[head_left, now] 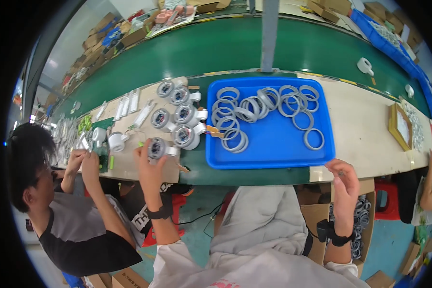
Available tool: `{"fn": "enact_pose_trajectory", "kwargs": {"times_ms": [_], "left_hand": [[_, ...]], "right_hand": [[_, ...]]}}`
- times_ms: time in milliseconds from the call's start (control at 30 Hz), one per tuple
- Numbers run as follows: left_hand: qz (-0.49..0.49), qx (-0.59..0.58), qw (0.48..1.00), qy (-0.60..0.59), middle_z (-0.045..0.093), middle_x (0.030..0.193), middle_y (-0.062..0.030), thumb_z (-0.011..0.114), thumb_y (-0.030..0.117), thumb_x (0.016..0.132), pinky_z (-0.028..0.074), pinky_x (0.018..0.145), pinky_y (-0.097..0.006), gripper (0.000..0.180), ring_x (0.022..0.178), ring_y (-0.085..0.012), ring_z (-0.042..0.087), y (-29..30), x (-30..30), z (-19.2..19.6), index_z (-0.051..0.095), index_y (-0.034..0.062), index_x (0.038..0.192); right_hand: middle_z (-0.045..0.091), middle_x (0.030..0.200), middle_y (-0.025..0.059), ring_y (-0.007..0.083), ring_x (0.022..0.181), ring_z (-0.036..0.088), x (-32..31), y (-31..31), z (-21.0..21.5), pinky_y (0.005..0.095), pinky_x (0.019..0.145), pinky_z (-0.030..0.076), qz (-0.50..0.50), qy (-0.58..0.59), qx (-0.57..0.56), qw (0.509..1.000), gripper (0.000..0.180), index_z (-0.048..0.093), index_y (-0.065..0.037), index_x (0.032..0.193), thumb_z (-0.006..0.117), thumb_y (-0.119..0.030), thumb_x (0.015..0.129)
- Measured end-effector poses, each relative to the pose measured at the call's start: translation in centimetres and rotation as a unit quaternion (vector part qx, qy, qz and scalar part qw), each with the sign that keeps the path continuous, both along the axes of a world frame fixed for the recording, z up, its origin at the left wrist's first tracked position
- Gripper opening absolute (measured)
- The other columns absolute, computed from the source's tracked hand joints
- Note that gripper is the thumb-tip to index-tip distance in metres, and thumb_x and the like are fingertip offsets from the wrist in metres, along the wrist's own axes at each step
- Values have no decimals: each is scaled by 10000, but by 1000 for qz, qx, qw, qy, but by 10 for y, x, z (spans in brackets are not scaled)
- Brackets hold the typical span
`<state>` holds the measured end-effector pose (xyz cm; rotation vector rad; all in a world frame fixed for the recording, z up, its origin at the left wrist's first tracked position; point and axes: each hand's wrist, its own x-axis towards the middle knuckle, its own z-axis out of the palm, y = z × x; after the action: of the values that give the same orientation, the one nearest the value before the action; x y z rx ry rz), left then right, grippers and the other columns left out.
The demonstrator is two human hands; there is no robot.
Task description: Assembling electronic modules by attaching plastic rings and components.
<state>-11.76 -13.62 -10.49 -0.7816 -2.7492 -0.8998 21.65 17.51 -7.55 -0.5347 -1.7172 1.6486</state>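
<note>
My left hand (151,168) has its thumb and fingers around a round white housing (157,149) with a grey rim, a dark centre and a short stub, at the near edge of the workbench. Several similar housings (183,113) stand in two rough rows just beyond it. To their right lies a blue tray (273,161) with several loose grey rings (248,109), some overlapping. Off the tray's near right corner hangs my right hand (343,180), its fingers loosely bent and apart, with nothing visible in them.
At my left a co-worker's hands (84,161) hold a small part, near white housings (116,141) and green pieces (85,123). A cardboard box (367,230) of grey rings stands below my right hand. A post (270,38) rises behind the tray; a yellow box (399,127) sits far right.
</note>
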Motion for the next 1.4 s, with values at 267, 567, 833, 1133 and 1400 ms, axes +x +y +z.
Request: {"fn": "enact_pose_trajectory", "kwargs": {"times_ms": [267, 567, 833, 1133, 1400], "left_hand": [[108, 46, 982, 150, 443, 1250, -224, 662, -26, 741, 359, 981, -417, 602, 1180, -397, 433, 50, 47, 27, 429, -3, 1296], [-242, 198, 947, 76, 537, 910, -163, 642, -33, 684, 447, 684, -388, 312, 803, -335, 539, 140, 153, 9, 608, -8, 994], [-193, 228, 947, 121, 535, 848, -144, 570, -94, 725, 397, 578, -319, 250, 658, -237, 488, 122, 127, -8, 574, -29, 966], [-131, 240, 931, 243, 460, 756, -107, 526, -77, 783, 292, 502, -300, 154, 598, -199, 395, 94, 96, -57, 564, -49, 930], [-179, 249, 949, 67, 572, 943, -196, 626, 9, 730, 451, 643, -404, 334, 773, -338, 541, 98, 128, -18, 558, -42, 1053]], "right_hand": [[571, 1147, 133, 285, 1101, 529, -35, 29, 1, 399, 981, 384, -53, -193, 227, 953, 377, 558, -18, 1090, 655, 17, 727], [600, 1052, 114, 317, 1060, 536, -70, 45, -16, 429, 952, 385, -86, -325, 475, 813, 537, 566, -84, 1157, 770, -160, 667], [611, 1041, 100, 227, 841, 640, -45, 71, 36, 318, 697, 503, 103, -36, -130, 985, 414, 479, -57, 1289, 526, -276, 940], [485, 1253, 235, 295, 930, 635, -54, 62, 76, 369, 843, 512, 235, 78, -147, 958, 827, 308, -39, 1388, 611, -558, 819], [476, 1265, 210, 204, 867, 602, -51, 28, 74, 332, 788, 503, 309, 51, -181, 932, 806, 350, -40, 1379, 735, -405, 772]]}}
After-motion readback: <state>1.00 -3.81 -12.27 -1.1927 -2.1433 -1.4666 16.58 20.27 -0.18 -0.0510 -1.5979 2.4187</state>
